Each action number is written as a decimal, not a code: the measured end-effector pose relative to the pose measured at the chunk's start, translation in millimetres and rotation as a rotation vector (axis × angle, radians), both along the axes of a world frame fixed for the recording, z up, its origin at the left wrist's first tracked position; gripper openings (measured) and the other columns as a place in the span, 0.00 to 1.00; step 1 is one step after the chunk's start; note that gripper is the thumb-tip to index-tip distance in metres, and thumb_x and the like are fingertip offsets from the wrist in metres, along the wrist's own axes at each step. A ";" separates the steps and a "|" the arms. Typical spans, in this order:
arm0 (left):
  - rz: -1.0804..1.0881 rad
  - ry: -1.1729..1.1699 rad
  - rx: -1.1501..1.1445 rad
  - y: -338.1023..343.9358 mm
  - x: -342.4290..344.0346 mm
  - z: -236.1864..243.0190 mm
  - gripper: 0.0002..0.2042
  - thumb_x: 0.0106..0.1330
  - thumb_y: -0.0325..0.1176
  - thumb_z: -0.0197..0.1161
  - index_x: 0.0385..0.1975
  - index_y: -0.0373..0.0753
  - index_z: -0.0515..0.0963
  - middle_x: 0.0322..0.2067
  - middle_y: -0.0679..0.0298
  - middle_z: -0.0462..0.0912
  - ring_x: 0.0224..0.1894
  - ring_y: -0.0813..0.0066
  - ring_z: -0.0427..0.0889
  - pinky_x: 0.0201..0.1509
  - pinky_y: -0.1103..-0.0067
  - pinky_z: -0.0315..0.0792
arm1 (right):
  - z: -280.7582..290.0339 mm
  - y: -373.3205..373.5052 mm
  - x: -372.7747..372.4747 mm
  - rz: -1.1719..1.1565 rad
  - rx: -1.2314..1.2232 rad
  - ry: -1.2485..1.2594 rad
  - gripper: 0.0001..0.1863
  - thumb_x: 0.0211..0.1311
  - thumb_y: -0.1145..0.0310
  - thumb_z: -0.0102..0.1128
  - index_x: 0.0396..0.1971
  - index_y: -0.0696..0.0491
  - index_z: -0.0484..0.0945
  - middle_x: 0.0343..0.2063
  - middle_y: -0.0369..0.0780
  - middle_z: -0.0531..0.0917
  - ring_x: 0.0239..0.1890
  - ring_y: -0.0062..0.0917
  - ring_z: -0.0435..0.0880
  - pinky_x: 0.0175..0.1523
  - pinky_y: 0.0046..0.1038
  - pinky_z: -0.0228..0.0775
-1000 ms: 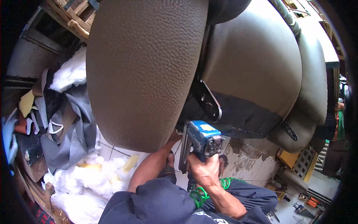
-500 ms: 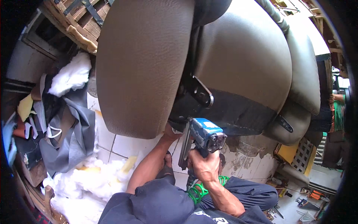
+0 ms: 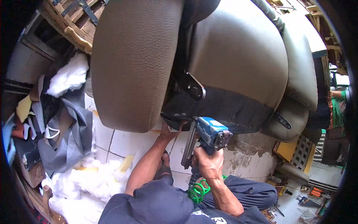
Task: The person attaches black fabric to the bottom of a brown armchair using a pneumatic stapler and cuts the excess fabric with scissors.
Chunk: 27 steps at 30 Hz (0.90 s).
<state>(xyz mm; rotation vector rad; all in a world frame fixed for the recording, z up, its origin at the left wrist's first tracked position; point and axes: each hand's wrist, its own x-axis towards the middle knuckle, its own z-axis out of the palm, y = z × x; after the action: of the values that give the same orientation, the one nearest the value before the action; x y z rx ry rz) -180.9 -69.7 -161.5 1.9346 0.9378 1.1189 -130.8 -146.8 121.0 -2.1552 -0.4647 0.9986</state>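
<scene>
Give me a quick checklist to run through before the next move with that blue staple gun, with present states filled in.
1. Right hand wrapped around the grip of the blue staple gun: ok.
2. Left hand up at the lower edge of the black fabric: ok.
3. Left fingertips clear of the gun's nose: cannot tell, too close together in this view.
4. Green coiled hose joined to the gun: cannot tell.
5. White stuffing away from the gun: ok, off to the left.

Stuffing (image 3: 80, 188): white, fluffy, heaped lower left
Grey fabric (image 3: 76, 140): in loose folds, beside the stuffing
Wooden frame (image 3: 80, 28): slatted, upper left
Floor (image 3: 122, 143): white tiles, dark joints
Orange object (image 3: 316, 192): lying lower right
</scene>
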 end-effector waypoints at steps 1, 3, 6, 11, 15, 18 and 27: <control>-0.022 0.018 -0.009 2.6 -4.0 0.9 0.24 0.59 0.40 0.74 0.55 0.41 0.77 0.52 0.55 0.81 0.58 0.54 0.79 0.64 0.61 0.69 | -1.5 1.1 -1.3 0.016 0.012 -0.021 0.10 0.55 0.69 0.62 0.31 0.62 0.81 0.19 0.38 0.82 0.22 0.21 0.82 0.30 0.31 0.74; -0.042 0.022 -0.019 6.1 -7.0 1.3 0.24 0.60 0.40 0.73 0.55 0.41 0.77 0.51 0.55 0.82 0.58 0.55 0.79 0.64 0.61 0.69 | -4.3 5.3 -5.0 0.043 0.035 -0.064 0.09 0.55 0.69 0.61 0.28 0.62 0.81 0.18 0.38 0.82 0.21 0.22 0.82 0.28 0.31 0.74; -0.031 -0.024 -0.084 -3.3 -12.5 -4.1 0.23 0.61 0.40 0.73 0.54 0.41 0.77 0.50 0.57 0.83 0.57 0.56 0.80 0.63 0.62 0.70 | -1.8 6.2 -9.3 0.142 -0.029 -0.125 0.09 0.55 0.69 0.60 0.25 0.62 0.80 0.16 0.39 0.81 0.19 0.23 0.81 0.27 0.31 0.73; 0.024 -0.043 0.074 5.3 -7.9 14.2 0.18 0.63 0.39 0.71 0.51 0.42 0.80 0.47 0.60 0.85 0.52 0.56 0.83 0.58 0.63 0.73 | 2.3 6.4 1.5 0.067 -0.034 -0.054 0.09 0.55 0.70 0.60 0.25 0.61 0.81 0.15 0.39 0.81 0.19 0.22 0.81 0.27 0.31 0.73; 0.081 0.034 0.203 1.9 -11.5 -0.6 0.15 0.64 0.39 0.70 0.48 0.43 0.81 0.44 0.61 0.86 0.49 0.57 0.84 0.57 0.63 0.74 | -7.8 -7.1 7.4 0.034 0.068 -0.069 0.10 0.55 0.70 0.60 0.26 0.62 0.81 0.16 0.39 0.81 0.19 0.20 0.80 0.27 0.31 0.73; 0.031 -0.084 0.013 0.3 -8.5 7.6 0.15 0.64 0.38 0.70 0.49 0.43 0.81 0.44 0.62 0.86 0.49 0.59 0.85 0.57 0.64 0.74 | -8.9 -5.1 12.3 0.061 -0.004 -0.100 0.10 0.55 0.69 0.60 0.25 0.62 0.80 0.15 0.39 0.81 0.19 0.22 0.81 0.27 0.31 0.73; 0.029 0.018 0.060 3.1 -10.7 2.9 0.16 0.65 0.38 0.68 0.51 0.43 0.80 0.46 0.63 0.86 0.52 0.63 0.84 0.61 0.66 0.72 | -4.5 -12.6 19.0 0.017 0.051 -0.120 0.10 0.56 0.69 0.60 0.23 0.61 0.80 0.14 0.39 0.81 0.19 0.21 0.81 0.26 0.30 0.73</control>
<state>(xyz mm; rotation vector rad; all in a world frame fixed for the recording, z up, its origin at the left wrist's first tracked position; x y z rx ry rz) -191.6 -66.6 -158.6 1.9878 0.9546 1.1608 -111.8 -159.4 116.5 -2.1769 -0.5603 0.8605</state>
